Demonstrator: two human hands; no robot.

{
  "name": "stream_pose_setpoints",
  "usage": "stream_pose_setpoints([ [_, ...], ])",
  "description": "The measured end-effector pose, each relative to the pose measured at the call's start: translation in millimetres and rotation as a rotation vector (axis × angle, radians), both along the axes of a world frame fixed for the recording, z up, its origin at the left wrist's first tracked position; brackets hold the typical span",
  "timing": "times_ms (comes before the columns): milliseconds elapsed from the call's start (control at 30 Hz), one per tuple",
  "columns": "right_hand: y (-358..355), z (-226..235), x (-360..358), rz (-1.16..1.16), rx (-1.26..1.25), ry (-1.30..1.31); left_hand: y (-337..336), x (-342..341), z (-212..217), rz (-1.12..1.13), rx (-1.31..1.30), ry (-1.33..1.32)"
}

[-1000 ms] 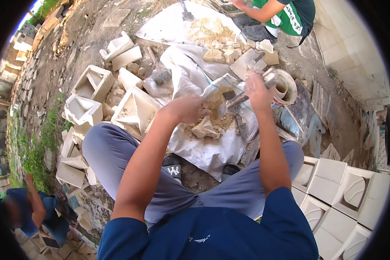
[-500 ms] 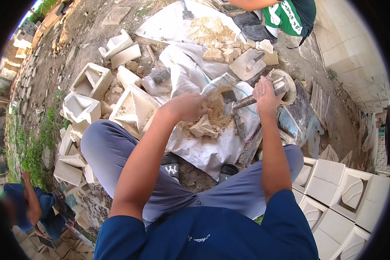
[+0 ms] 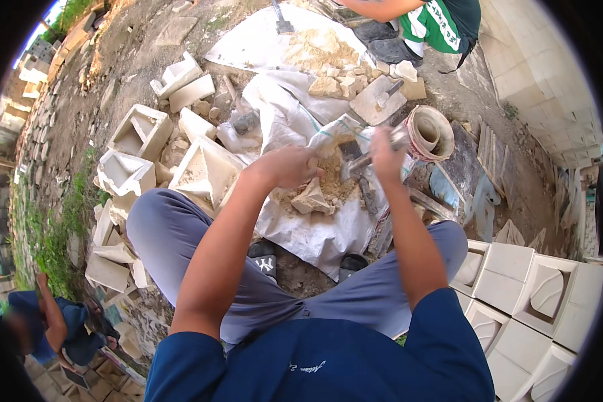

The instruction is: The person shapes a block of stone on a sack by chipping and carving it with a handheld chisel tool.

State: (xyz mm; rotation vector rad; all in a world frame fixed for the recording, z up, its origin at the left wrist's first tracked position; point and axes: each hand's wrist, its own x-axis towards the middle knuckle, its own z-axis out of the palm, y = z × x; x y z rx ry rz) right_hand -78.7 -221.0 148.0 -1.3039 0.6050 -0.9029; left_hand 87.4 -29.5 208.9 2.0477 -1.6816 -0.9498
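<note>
The right hand (image 3: 385, 151) is swinging its hammer (image 3: 355, 164) back in toward the stone block (image 3: 328, 151), after lifting it out to the right a second ago.

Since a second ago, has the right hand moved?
Yes. The right hand with its tool has swung down and left, away from the roll, toward the stone under the left hand.

- Left hand (image 3: 289, 166) closed on a pale tan block of carved stone (image 3: 328, 144), held over a white woven plastic sheet (image 3: 315, 234).
- Right hand (image 3: 385, 155) gripping a grey metal tool (image 3: 362, 163), its end against the stone.
- Loose beige stone chunk (image 3: 313, 199) lying on the sheet just below both hands.
- Hollow pale stone moulds (image 3: 141, 130) stacked off the sheet's left edge.
- White squared cast blocks (image 3: 549, 295) lined up at lower right.
- Round cream bucket (image 3: 430, 132) near the sheet's right edge.
</note>
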Motion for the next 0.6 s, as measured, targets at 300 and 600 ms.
stream_pose_setpoints([
  [300,1.2,33.8,6.4,0.171,0.269,-0.326,5.3,1.3,0.5,0.000,0.132,-0.050],
  [600,35.0,22.7,31.0,0.147,-0.019,-0.030,6.4,4.5,-4.7,-0.002,0.212,-0.048],
])
